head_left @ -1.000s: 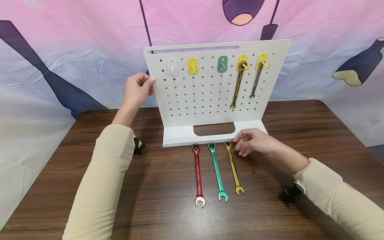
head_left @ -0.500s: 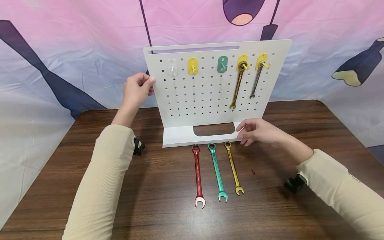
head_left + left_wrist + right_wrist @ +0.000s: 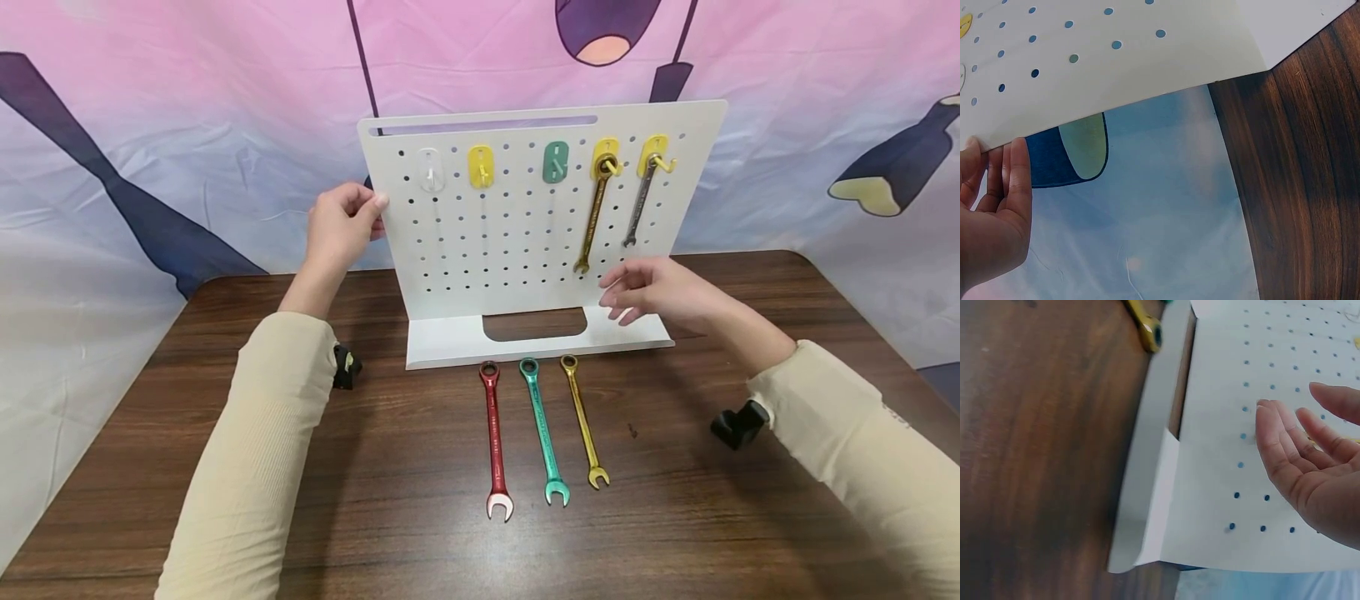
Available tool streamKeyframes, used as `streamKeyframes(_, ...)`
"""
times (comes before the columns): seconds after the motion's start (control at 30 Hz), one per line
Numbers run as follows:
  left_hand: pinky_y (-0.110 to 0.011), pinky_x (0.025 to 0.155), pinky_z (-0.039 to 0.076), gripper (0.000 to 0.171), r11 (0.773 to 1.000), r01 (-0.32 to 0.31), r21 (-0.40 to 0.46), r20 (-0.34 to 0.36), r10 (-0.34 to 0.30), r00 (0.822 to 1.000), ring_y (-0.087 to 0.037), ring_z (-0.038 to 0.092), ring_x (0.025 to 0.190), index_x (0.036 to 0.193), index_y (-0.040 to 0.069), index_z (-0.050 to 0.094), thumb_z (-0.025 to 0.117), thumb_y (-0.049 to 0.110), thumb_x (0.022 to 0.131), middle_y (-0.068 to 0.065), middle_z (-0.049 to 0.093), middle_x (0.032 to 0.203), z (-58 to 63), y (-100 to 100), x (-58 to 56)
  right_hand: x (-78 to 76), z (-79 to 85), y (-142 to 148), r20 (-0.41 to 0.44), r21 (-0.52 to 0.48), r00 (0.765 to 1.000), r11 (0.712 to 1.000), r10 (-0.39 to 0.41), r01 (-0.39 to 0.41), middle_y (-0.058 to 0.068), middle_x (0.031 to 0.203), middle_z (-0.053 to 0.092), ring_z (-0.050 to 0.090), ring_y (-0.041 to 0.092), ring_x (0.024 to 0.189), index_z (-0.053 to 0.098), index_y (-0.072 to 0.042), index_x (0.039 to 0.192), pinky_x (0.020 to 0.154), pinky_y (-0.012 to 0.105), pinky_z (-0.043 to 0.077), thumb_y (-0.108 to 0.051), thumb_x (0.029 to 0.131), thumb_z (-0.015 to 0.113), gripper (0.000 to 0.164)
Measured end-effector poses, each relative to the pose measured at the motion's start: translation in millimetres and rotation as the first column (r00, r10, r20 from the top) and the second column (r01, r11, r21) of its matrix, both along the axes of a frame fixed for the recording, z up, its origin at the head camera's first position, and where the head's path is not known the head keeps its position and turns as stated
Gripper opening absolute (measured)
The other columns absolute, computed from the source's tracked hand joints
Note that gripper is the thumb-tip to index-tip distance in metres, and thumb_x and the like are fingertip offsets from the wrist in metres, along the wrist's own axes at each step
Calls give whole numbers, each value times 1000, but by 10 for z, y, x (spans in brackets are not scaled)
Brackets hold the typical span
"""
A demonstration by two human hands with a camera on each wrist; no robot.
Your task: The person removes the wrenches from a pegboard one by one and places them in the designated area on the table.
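Note:
My left hand [image 3: 342, 227] pinches the left edge of a white pegboard [image 3: 495, 250] between thumb and fingers; the left wrist view shows the same grip [image 3: 999, 206]. Just in front of the board's lower right part, my right hand [image 3: 660, 292] hovers with loosely bent fingers and nothing in them. Above those fingers, a gold wrench [image 3: 595, 218] hangs on a yellow hook, and a smaller dark grey wrench [image 3: 641, 204] hangs on the yellow hook at far right. On the table lie a red wrench [image 3: 494, 437], a green wrench [image 3: 543, 429] and a small yellow wrench [image 3: 584, 421], side by side.
A white hook [image 3: 430, 171], a yellow hook [image 3: 482, 167] and a green hook [image 3: 556, 162] on the board carry nothing. The board's base [image 3: 442, 343] stands on the dark wooden table [image 3: 405, 500]. A printed cloth [image 3: 247, 108] hangs behind.
My right hand has risen from beside the small yellow wrench to in front of the board's lower right part. The left hand and the wrenches have stayed in place.

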State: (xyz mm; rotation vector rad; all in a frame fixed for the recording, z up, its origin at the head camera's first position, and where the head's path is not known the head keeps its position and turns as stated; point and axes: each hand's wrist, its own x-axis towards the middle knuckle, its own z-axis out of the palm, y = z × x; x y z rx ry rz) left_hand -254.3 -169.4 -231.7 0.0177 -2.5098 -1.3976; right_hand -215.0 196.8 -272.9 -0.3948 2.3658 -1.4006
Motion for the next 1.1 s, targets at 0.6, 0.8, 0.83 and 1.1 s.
streamKeyframes(0.6,-26,77,55,29,1000,2,4,7,-2,1000,-18,62,79,96,2,58,53,30,92,-6,57,85,7,-1,7,-175,353,-57,-109,-63,990,994,-90,84,21,114,52,59,16,91,44,7,121,77,31,55,-1,91,52,32)
streamKeyframes(0.8,-25,76,55,29,1000,1,3,-6,-1,1000,-21,62,81,95,1,59,53,29,92,-6,57,83,0,-2,-1,-233,480,-107,-127,-109,981,985,-147,134,23,117,50,57,21,98,40,5,122,80,31,55,0,92,49,32)
streamKeyframes(0.83,-25,76,55,29,1000,1,1,-8,-1,1000,-21,62,81,95,1,59,53,29,92,-6,58,83,-1,-3,-1,-243,495,-111,-129,-111,979,984,-157,143,22,117,50,56,21,99,40,4,123,79,30,55,0,92,49,32)
streamKeyframes(1.1,-25,76,55,28,1000,6,5,-4,-6,1000,-17,62,77,94,1,58,53,29,92,-6,57,83,3,-2,2,-301,550,-145,-134,-136,967,971,-216,198,18,116,49,55,23,100,38,5,127,79,28,54,-1,92,51,38)
